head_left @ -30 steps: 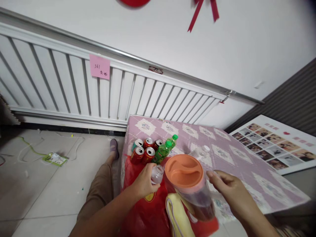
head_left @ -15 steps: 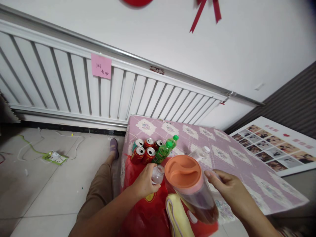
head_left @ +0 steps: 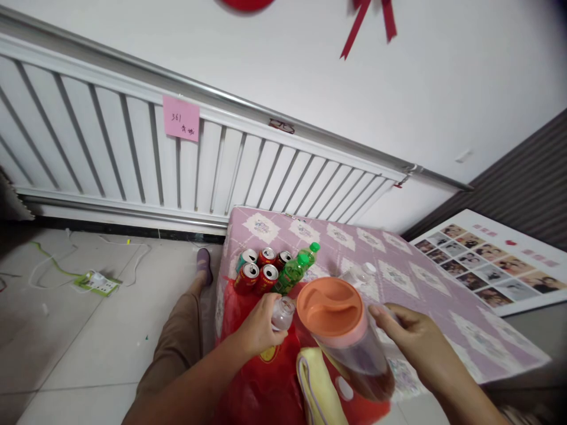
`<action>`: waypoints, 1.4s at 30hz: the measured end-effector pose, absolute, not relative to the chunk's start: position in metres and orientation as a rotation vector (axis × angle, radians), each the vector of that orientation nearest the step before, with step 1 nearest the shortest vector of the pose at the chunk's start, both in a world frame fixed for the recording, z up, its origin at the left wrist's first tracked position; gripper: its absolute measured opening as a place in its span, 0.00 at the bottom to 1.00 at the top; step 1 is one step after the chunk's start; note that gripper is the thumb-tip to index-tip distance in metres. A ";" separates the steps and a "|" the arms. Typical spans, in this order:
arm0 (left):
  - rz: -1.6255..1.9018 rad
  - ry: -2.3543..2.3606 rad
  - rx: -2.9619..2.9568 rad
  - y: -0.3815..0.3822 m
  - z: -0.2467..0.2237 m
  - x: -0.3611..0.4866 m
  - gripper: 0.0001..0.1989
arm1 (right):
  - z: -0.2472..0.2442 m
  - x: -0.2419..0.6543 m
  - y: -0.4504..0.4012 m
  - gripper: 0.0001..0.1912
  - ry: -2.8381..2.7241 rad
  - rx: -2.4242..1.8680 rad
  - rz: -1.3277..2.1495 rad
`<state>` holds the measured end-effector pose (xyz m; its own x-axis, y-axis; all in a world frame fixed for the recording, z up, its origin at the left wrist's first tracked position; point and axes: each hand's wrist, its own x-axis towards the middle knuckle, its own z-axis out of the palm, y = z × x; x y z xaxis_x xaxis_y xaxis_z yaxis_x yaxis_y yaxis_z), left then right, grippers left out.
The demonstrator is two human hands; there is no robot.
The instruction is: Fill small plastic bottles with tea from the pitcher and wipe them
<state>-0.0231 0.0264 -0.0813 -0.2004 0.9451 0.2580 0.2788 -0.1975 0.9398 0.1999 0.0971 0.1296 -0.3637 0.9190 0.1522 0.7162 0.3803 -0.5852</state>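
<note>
My left hand [head_left: 261,327] is closed around a small clear bottle [head_left: 283,314] with its mouth uncovered. Beside it, a clear pitcher [head_left: 354,354] with an orange lid tilts toward the bottle, and dark brown liquid sits low inside. My right hand [head_left: 407,336] grips the pitcher's handle. The lid's edge is close to the bottle's mouth; whether they touch, I cannot tell. Under the pitcher lie a folded yellow cloth [head_left: 321,386] and a white round cap [head_left: 344,388] on red plastic sheeting [head_left: 274,389].
Several opened drink cans [head_left: 268,274] and two green bottles [head_left: 295,273] stand beyond my left hand. A clear capped bottle [head_left: 361,273] lies on the patterned tablecloth [head_left: 341,233]. A radiator [head_left: 212,165] runs behind the table; a power strip [head_left: 100,283] lies on the floor.
The pitcher and my right hand have shifted very slightly to the right. My left hand and the small bottle stay almost in place.
</note>
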 end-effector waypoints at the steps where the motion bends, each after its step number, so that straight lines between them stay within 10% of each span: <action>1: 1.433 1.466 1.461 0.026 -0.081 -0.023 0.36 | 0.130 0.199 0.096 0.24 -2.187 -1.406 0.588; 42: 1.439 1.463 1.473 0.027 -0.081 -0.020 0.37 | 0.136 0.205 0.100 0.26 -2.212 -1.509 0.596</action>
